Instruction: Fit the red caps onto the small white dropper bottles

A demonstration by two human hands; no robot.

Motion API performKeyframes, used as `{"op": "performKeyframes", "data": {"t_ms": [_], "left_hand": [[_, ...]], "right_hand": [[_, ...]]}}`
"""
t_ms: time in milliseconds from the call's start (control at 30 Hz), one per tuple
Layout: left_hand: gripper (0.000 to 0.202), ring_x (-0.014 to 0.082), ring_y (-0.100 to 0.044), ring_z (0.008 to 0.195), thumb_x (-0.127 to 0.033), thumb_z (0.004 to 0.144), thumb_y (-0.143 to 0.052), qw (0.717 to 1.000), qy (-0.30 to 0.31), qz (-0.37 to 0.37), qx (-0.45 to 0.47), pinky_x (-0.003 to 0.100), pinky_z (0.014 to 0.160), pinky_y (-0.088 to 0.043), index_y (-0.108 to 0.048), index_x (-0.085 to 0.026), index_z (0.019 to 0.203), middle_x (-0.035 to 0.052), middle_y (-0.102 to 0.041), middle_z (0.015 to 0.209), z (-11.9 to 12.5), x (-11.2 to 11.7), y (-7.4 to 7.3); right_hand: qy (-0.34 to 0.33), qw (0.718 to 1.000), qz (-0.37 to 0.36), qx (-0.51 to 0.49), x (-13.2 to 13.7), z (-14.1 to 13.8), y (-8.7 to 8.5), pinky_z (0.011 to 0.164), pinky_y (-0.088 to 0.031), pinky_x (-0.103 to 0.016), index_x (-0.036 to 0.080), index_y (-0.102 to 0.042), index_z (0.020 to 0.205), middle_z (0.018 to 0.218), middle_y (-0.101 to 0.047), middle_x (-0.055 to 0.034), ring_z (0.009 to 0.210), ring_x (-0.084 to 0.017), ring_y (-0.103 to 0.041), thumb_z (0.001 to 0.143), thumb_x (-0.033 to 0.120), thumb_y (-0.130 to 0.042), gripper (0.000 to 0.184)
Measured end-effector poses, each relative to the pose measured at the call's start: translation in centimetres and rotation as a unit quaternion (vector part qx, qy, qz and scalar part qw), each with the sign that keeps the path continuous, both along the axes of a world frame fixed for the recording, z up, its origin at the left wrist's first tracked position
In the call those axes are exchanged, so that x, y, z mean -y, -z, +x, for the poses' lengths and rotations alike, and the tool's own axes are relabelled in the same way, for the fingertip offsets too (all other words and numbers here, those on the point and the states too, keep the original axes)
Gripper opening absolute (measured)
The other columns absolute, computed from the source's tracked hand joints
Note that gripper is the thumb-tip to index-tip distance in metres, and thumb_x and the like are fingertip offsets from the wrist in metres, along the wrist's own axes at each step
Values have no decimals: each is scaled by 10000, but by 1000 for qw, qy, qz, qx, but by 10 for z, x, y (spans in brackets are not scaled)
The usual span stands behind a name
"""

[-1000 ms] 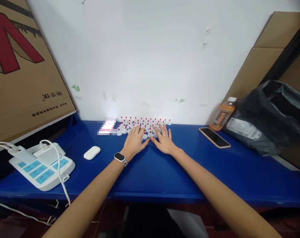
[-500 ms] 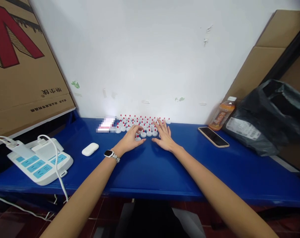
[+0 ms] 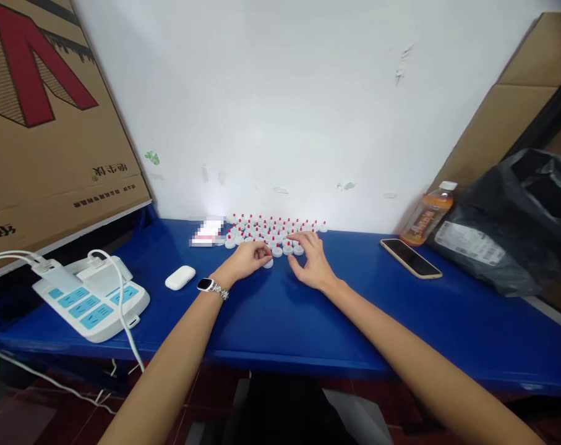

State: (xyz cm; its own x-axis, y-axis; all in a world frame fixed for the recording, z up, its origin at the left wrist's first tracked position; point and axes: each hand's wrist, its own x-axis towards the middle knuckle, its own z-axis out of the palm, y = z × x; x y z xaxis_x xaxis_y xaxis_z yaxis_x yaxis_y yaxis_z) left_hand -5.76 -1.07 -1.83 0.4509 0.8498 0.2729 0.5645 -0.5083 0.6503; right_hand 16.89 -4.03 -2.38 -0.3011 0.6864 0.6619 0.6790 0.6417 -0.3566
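White round caps with red tips (image 3: pixel 277 251) stand in a dense group of several rows at the back of the table. At the group's front edge, my left hand (image 3: pixel 247 261) pinches the red tip of one white cap (image 3: pixel 268 263) between thumb and fingers. Part of that cap is covered by the fingers. My right hand (image 3: pixel 313 264) is open beside the front right of the group, thumb apart from the fingers. Its fingertips reach over some caps; whether they touch any I cannot tell.
On the blue table (image 3: pixel 289 334) lie a white earbud case (image 3: pixel 180 277), a power strip (image 3: pixel 97 309) with cables, and a phone (image 3: pixel 410 258). An orange drink bottle (image 3: pixel 427 216) and a black plastic bag (image 3: pixel 488 228) stand right. A pixelated item (image 3: pixel 208 232) lies left of the caps.
My left thumb and fingers have closed on a cap at the front edge. My right hand's fingers are less spread. The camera view has shifted slightly left.
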Motion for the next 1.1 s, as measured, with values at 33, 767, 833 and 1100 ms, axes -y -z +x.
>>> {"op": "performKeyframes", "data": {"t_ms": [33, 767, 833, 1100], "left_hand": [[286, 143, -558, 626, -427, 849, -624, 1000, 6, -11, 10, 264, 594, -424, -696, -158, 913, 16, -637, 695, 0, 1, -1], [323, 145, -498, 700, -435, 1029, -321, 993, 30, 66, 90, 288, 693, -402, -449, -209, 836, -11, -518, 744, 40, 26, -6], [305, 151, -507, 712, -415, 1032, -312, 994, 44, 68, 76, 292, 691, -398, -440, -212, 844, -5, -526, 756, 41, 28, -5], [436, 125, -442, 609, -511, 1024, -282, 977, -22, 55, 206, 274, 609, -379, -410, -206, 740, -23, -447, 646, 39, 13, 1]], "right_hand": [[-19, 1000, -3, -1, 1, -1, 0, 1034, -400, -449, 207, -564, 1264, 1225, -584, -116, 1181, -286, -514, 840, 269, -518, 431], [-162, 956, -221, -101, 8, -7, -3, 635, -467, -278, 235, -511, 930, 663, -638, 32, 598, -148, -609, 1002, 540, -394, 334], [-173, 944, -250, -127, 9, -9, -2, 594, -452, -264, 233, -481, 881, 597, -603, 43, 534, -136, -575, 1009, 575, -339, 391], [-125, 966, -203, -103, 12, -2, -7, 545, -356, -240, 218, -511, 855, 599, -515, 53, 517, -111, -459, 1012, 508, -373, 357]]}}
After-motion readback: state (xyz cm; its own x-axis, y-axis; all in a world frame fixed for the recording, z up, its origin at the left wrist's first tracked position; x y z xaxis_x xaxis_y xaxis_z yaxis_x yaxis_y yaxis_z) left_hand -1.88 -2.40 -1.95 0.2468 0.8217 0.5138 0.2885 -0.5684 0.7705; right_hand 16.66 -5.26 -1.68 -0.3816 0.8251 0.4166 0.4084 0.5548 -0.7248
